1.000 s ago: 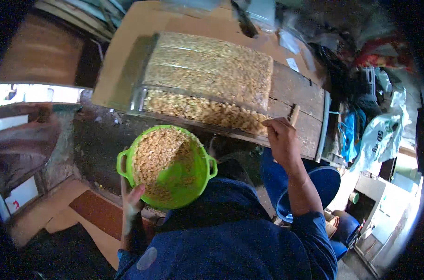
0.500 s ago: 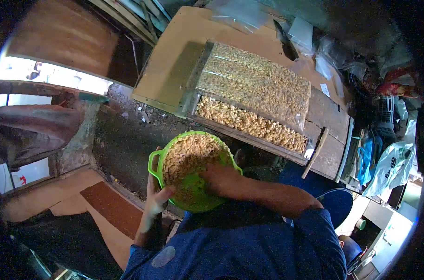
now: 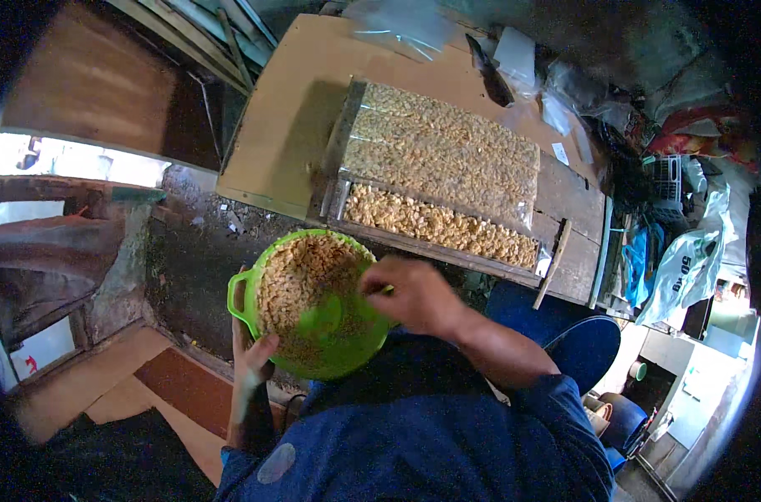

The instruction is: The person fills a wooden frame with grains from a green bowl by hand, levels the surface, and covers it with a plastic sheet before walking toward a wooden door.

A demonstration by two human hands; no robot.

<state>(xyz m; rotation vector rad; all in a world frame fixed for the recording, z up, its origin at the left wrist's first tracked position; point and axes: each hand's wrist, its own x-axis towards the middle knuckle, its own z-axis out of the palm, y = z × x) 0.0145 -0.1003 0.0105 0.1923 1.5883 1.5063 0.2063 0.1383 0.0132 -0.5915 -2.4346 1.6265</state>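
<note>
A light green plastic basin (image 3: 347, 360) with side handles sits in front of my body, tilted and partly filled with pale beans (image 3: 288, 289). Its lower inside shows bare green plastic. My left hand (image 3: 251, 356) grips the basin's left side, thumb over the rim and the other fingers hidden beneath. Over the basin's right rim is my right hand (image 3: 414, 293), its fingers curled together; whatever lies inside them is hidden. Beyond the basin, a shallow wooden frame (image 3: 333, 201) holds a layer of the same beans, exposed along the near strip and under clear plastic film (image 3: 447, 151) farther back.
The frame rests on a board-topped table (image 3: 280, 142). A wooden stick (image 3: 553, 263) lies at its right end. Plastic sheets (image 3: 405, 25) and a dark blade-like object (image 3: 491, 74) lie at the back. At the right hang a white sack (image 3: 686, 268) and a blue bag (image 3: 640, 268).
My right hand has lifted out of the beans to the basin's right rim, its fingers now curled. More bare green shows inside the basin. The whole view has shifted slightly.
</note>
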